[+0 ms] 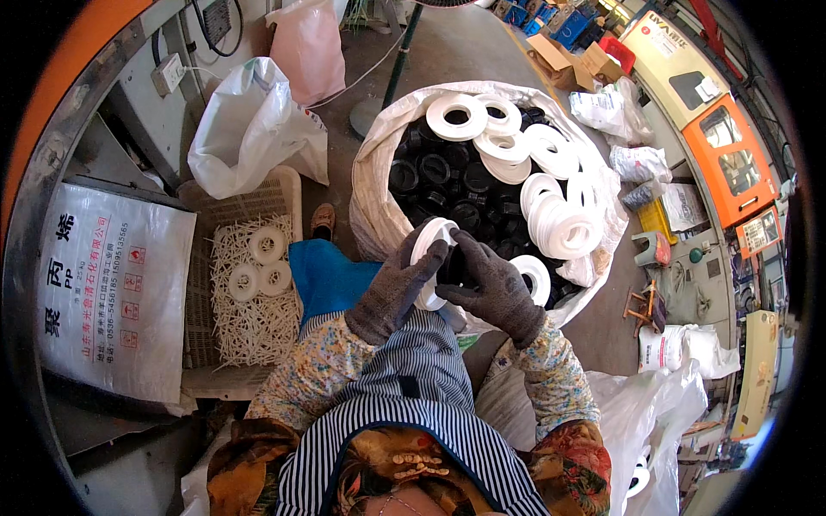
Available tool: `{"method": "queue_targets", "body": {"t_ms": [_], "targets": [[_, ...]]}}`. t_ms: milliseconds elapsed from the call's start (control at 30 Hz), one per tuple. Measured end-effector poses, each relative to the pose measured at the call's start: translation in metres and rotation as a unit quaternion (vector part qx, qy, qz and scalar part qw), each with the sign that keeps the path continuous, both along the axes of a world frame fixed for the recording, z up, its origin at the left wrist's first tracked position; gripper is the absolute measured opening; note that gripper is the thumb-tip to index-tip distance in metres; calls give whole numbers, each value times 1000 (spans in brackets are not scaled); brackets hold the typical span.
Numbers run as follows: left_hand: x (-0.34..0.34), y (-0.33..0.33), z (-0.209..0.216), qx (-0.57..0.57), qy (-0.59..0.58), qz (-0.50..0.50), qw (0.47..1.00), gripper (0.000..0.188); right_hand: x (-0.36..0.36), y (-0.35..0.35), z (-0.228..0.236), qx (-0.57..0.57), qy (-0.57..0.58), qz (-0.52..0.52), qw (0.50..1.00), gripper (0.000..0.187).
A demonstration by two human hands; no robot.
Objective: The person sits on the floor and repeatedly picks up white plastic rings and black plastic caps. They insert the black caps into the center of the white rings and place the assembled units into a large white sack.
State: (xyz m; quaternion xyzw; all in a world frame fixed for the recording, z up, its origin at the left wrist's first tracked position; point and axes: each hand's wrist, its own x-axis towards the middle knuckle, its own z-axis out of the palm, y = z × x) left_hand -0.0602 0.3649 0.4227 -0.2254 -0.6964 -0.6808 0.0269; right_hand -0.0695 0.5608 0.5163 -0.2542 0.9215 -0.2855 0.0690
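In front of my lap, both of my gloved hands meet around a white flanged plastic ring (pixel 433 243). My left hand (pixel 391 288) is closed on the ring, which stands tilted with its edge toward me. My right hand (pixel 499 292) is curled around a black round part (pixel 451 269) against the ring's right side; the fingers partly hide it. Just beyond the hands stands a large white woven sack (pixel 372 206) with its mouth rolled open. Many black round caps (pixel 476 178) fill it, and several white flanged rings (pixel 456 117) lie on top.
At left, a plastic crate (pixel 288 206) holds thin white sticks (pixel 249 314) and three white rings. A white bag (pixel 232 129) stands behind it. A printed sack (pixel 129 292) lies at far left. Plastic sheeting (pixel 637 413) is at right. A small stool (pixel 645 305) stands farther right.
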Motion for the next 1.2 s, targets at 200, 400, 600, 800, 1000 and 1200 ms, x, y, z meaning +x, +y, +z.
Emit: {"method": "queue_targets", "body": {"t_ms": [200, 400, 600, 800, 1000, 1200], "targets": [[0, -4, -4, -95, 255, 71, 960, 91, -2, 5, -15, 64, 136, 86, 985, 80], [-7, 9, -28, 140, -94, -63, 984, 89, -2, 9, -21, 130, 210, 117, 962, 71], [4, 0, -7, -109, 216, 52, 969, 87, -5, 12, -19, 155, 306, 167, 924, 54], [-6, 1, -13, -91, 221, 3, 971, 90, -9, 20, -10, 187, 367, 234, 881, 50], [-10, 21, -27, 49, -11, -93, 994, 87, -13, 31, -22, 128, 246, 197, 940, 64], [3, 20, -7, -137, 243, 29, 960, 64, 10, 24, -19, -21, -21, -36, 999, 86]]}}
